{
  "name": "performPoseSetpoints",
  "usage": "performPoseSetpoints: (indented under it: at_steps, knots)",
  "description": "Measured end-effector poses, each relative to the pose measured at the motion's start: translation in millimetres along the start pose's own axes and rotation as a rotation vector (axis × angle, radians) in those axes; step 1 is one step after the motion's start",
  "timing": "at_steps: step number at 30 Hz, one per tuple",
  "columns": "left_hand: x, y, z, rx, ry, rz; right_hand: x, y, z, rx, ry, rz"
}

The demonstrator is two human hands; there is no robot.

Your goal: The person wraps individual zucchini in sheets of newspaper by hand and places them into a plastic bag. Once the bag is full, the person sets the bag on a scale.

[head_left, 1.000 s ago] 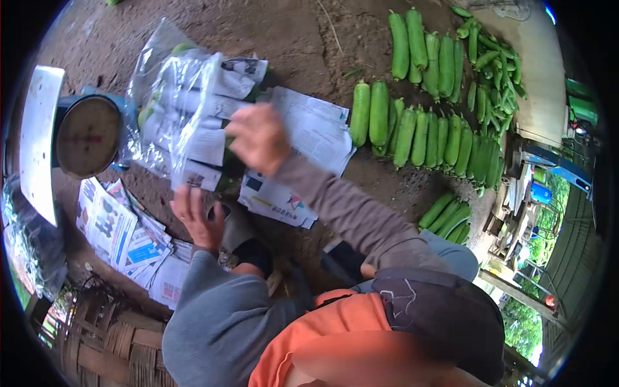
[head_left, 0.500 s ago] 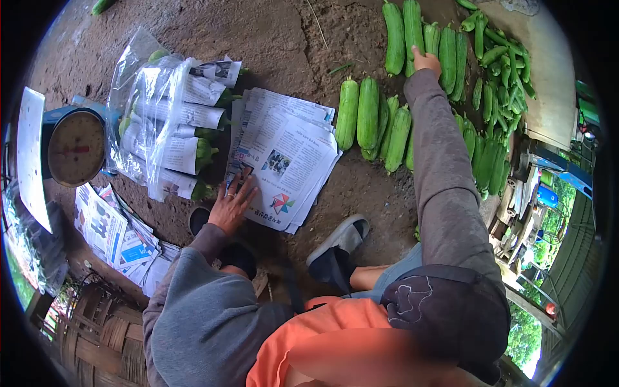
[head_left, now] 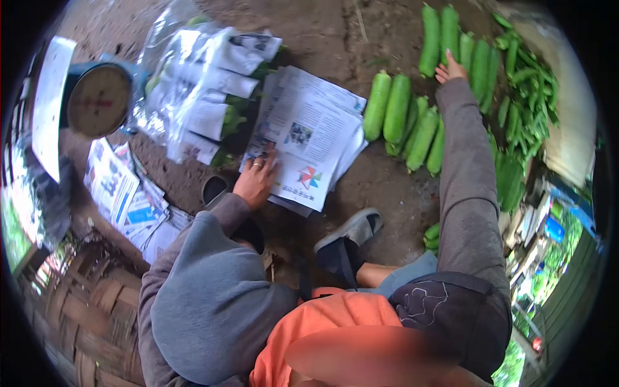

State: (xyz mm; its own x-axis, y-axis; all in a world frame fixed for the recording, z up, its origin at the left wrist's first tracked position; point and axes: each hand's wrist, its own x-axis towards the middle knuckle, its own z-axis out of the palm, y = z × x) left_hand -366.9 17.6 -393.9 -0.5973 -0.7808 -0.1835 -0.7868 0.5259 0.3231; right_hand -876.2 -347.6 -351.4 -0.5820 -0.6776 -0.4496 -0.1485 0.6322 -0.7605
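My left hand [head_left: 258, 179] rests on the lower left edge of a stack of newspaper sheets [head_left: 316, 129], fingers apart, a ring on one. At the upper right, my right hand [head_left: 453, 68] has its fingers apart at the lower end of a long green gourd [head_left: 449, 32], not wrapped round it. More long gourds [head_left: 396, 108] lie in a row between the newspaper and my right sleeve. Left of the stack, a clear plastic bag [head_left: 177, 84] holds several gourds wrapped in newspaper, their green ends sticking out to the right.
A round dial scale [head_left: 98, 100] stands at the left, beside a white board [head_left: 54, 106]. Loose newspapers [head_left: 132, 193] lie below it. Smaller green vegetables [head_left: 532, 84] are heaped at the right. My sandalled foot [head_left: 351, 235] is below the stack.
The view has shifted, so most things sit further right. My right hand's fingers have spread at the gourd. My left hand's fingers have drawn closer together on the paper, whose top sheets have turned slightly.
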Motion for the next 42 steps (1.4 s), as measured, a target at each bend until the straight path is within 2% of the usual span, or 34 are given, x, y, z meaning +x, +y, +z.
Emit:
performPoseSetpoints:
  at_steps: [4,6,8,10,12,14,15,16,17,18,19,20,21,23,24,26,28,32,34,36,38,41,42]
  knots:
    - [-6,-2,-5,-0.064,0.021,-0.006,22,-5,-13,0.187,0.058,-0.022]
    - [-7,-4,-2,-0.081,0.046,0.013,34,-4,-42,0.391,-0.027,-0.111]
    - [-7,-3,-7,-0.108,0.019,0.001,-40,-20,-58,0.352,0.03,-0.348]
    - [-6,-3,-9,-0.138,0.013,0.001,-91,-18,-83,0.401,-0.063,-0.577]
    - [-8,-4,-2,-0.105,0.045,-0.004,-133,-26,-101,0.616,-0.163,-0.649]
    - [-7,-3,-1,-0.085,0.074,0.003,-188,-18,-80,1.052,-0.54,-0.595]
    - [-6,-1,-10,-0.044,0.054,0.007,-230,-16,-53,0.975,-0.431,-0.533]
    - [-6,2,-8,-0.042,0.063,0.013,-249,-6,-37,0.74,-0.581,-0.419]
    - [-6,1,-5,-0.036,0.074,0.015,-273,5,-7,0.547,-0.577,-0.299]
    - [-6,-1,-3,-0.029,0.087,0.012,-303,25,28,0.519,-0.565,-0.236]
    - [-6,-1,-5,-0.046,0.08,0.018,-322,43,56,0.275,-0.667,-0.344]
    - [-6,0,-3,-0.036,0.107,0.03,-336,65,81,0.036,-0.762,-0.331]
    - [-6,-1,0,-0.025,0.133,0.036,-342,92,108,-0.078,-0.842,-0.452]
    - [-11,-2,3,-0.034,0.136,0.048,-365,116,146,-0.396,-0.866,-0.596]
    - [-12,-3,4,-0.053,0.118,0.051,-370,130,164,-0.455,-0.832,-0.83]
    - [-13,-3,-3,-0.092,0.024,0.052,-377,143,179,-0.586,-0.875,-0.786]
    - [-13,-1,-25,-0.135,-0.129,0.045,-380,151,183,-0.639,-0.873,-0.878]
    - [-12,-8,-33,-0.224,0.158,0.119,-376,157,166,-0.52,-0.764,-1.032]
    - [0,-15,-39,-0.205,0.353,0.155,-388,151,140,-0.408,-0.661,-0.999]
    - [11,-17,-40,-0.258,0.322,0.097,-410,150,110,-0.354,-0.641,-0.986]
    - [23,-20,-35,-0.328,0.29,0.06,-442,167,92,-0.434,-0.965,-1.097]
    - [37,-26,-34,-0.385,0.373,0.009,-449,190,100,-0.522,-0.756,-1.235]
    - [41,-26,-41,-0.413,0.405,-0.018,-438,192,105,-0.649,-0.601,-1.233]
